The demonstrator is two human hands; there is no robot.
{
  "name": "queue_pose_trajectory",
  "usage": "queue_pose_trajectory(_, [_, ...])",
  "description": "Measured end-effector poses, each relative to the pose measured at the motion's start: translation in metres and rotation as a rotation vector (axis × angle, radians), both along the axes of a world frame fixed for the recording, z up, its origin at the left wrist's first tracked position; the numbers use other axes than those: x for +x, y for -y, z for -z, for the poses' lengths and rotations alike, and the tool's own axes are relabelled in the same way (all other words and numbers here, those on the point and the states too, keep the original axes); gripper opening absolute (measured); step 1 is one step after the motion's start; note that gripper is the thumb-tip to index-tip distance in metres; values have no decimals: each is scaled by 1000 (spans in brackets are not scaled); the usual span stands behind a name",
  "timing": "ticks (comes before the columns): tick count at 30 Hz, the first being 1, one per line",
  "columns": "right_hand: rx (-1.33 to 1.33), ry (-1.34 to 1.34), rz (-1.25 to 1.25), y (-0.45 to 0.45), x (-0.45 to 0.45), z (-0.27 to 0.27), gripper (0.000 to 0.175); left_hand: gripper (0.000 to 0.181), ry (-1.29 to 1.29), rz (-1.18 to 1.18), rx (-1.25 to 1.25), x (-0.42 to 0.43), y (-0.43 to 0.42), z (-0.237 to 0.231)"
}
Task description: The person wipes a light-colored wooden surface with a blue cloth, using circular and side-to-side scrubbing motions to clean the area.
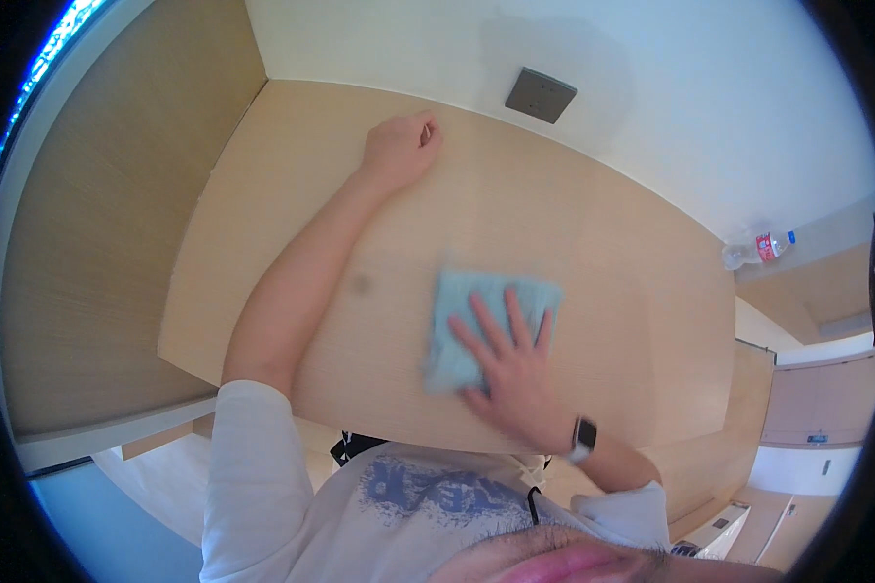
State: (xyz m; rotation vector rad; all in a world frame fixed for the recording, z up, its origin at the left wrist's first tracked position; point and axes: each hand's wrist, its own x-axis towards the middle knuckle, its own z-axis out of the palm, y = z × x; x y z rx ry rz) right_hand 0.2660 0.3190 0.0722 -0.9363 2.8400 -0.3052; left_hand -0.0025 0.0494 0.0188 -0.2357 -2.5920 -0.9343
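A folded light-blue cloth (pixel 456 310) lies on the pale wood tabletop (pixel 590 240) in front of me. My right hand (pixel 514 364), with a smartwatch (pixel 585 437) at its wrist, presses flat on the cloth, fingers spread; hand and cloth are slightly blurred. My left hand (pixel 402 149) rests closed near the wall edge of the tabletop, the forearm crossing the left part of the surface. Whether something small is inside its curled fingers cannot be told. A small dark smudge (pixel 363 284) shows between the left forearm and the cloth.
A wood panel (pixel 109 240) borders the tabletop at left. A dark square wall plate (pixel 541 95) is on the white wall behind. At right, a clear plastic bottle (pixel 744 254) with a blue cap lies on its side on a ledge. Pinkish cabinets (pixel 817 401) stand farther off.
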Motion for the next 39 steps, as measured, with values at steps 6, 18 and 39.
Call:
queue_pose_trajectory(6, [-41,103,-130,-6,83,2,115,21,16,-14,10,3,1,-1])
queue_pose_trajectory(18, [-63,-155,15,17,-131,27,99,20,2,-28,8,2,7,5])
queue_pose_trajectory(39, [18,-69,-11,0,-37,5,101,21,-24,-14,7,0,1,4])
